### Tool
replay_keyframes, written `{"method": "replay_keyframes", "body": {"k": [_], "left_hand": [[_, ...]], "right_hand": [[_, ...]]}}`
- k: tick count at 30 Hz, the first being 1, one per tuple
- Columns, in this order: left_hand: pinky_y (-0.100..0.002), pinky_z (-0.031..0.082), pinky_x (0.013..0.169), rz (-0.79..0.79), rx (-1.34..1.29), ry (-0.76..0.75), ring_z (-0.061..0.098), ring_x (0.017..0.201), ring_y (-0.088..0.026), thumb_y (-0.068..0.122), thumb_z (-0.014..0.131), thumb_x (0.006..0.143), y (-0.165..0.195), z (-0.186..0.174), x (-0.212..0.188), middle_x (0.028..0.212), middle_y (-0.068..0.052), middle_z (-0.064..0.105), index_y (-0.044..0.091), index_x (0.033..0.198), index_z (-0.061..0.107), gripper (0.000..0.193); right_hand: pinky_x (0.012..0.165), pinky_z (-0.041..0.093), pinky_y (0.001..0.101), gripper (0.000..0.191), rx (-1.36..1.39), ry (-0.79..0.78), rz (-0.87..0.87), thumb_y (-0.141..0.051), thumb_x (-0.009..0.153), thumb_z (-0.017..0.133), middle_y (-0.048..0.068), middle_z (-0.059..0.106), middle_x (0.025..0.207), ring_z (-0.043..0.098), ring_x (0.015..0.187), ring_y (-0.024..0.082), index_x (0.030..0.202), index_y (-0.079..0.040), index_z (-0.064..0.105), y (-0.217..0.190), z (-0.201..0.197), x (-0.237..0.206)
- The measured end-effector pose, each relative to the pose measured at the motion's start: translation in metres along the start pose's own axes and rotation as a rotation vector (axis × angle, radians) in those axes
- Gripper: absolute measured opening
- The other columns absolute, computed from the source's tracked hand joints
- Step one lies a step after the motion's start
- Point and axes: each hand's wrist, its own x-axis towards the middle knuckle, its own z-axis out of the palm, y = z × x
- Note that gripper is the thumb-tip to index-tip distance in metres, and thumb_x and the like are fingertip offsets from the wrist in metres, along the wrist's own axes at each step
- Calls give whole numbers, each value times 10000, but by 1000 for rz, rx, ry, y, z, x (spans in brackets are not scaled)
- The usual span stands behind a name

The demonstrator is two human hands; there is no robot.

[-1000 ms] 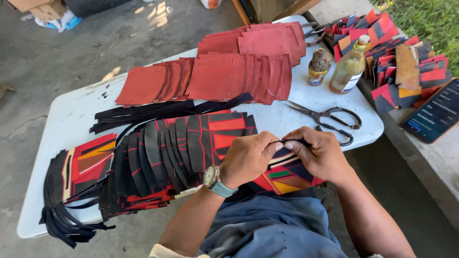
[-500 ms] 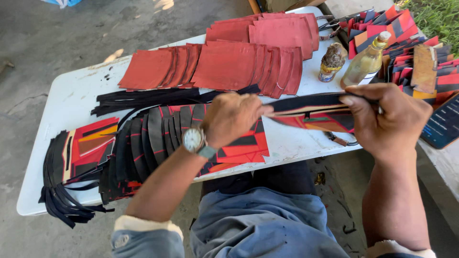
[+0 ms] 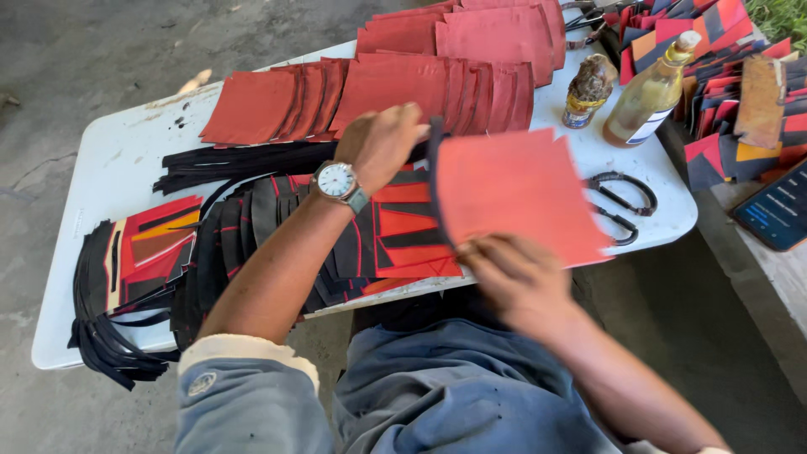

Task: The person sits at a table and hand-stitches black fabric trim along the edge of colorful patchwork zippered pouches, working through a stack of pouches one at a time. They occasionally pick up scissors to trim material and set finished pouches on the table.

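My right hand (image 3: pixel 517 277) grips the lower edge of a red square sheet (image 3: pixel 513 189), held tilted above the white table (image 3: pixel 109 160). My left hand (image 3: pixel 382 143), with a wristwatch, pinches the sheet's dark left edge near the top. Under both hands lies a fanned row of black, red and orange patterned pieces (image 3: pixel 252 235).
Rows of plain red sheets (image 3: pixel 403 80) cover the table's far side, with black strips (image 3: pixel 227 160) in front of them. Scissors (image 3: pixel 622 202) lie at the right edge beside two bottles (image 3: pixel 651 92). More patterned pieces (image 3: pixel 731 67) and a phone (image 3: pixel 777 214) rest on a ledge at the right.
The piece I held flat and edge-on has been turned up so its red face shows. My left hand rose from the patterned stack to its left edge. My right hand dropped to its bottom edge.
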Motion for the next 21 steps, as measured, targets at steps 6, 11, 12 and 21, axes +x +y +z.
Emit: {"method": "replay_keyframes", "body": {"k": [6, 11, 12, 21], "left_hand": [[-572, 528, 781, -443, -169, -317, 684, 850, -466, 302, 671, 967, -19, 51, -58, 855, -299, 693, -12, 846, 739, 344], [-503, 557, 788, -573, -328, -400, 717, 854, -422, 372, 755, 909, -6, 85, -61, 847, -287, 699, -2, 835, 756, 381], [-478, 572, 800, -578, -339, -464, 733, 854, -406, 370, 784, 878, -1, 87, -60, 857, -280, 707, 8, 840, 761, 365], [-406, 543, 886, -682, -444, -97, 700, 1001, -357, 193, 1004, 502, 7, 103, -54, 1035, -192, 734, 10, 1029, 668, 651]], "right_hand": [[945, 517, 423, 678, 502, -323, 168, -446, 704, 886, 144, 700, 1197, 651, 1141, 326, 1212, -44, 686, -3, 46, -27], [1028, 525, 435, 286, -130, -263, 714, -162, 1035, 699, 121, 695, 1278, 645, 1207, 340, 1320, -159, 667, 100, -2, -63], [997, 507, 458, 437, -198, -365, 754, -170, 948, 739, 157, 664, 1286, 615, 1201, 373, 1371, -154, 628, 115, -10, -71], [1001, 487, 466, 800, -251, -637, 865, -212, 756, 809, 175, 598, 1347, 574, 1229, 398, 1500, -247, 517, 181, -9, -86]]}}
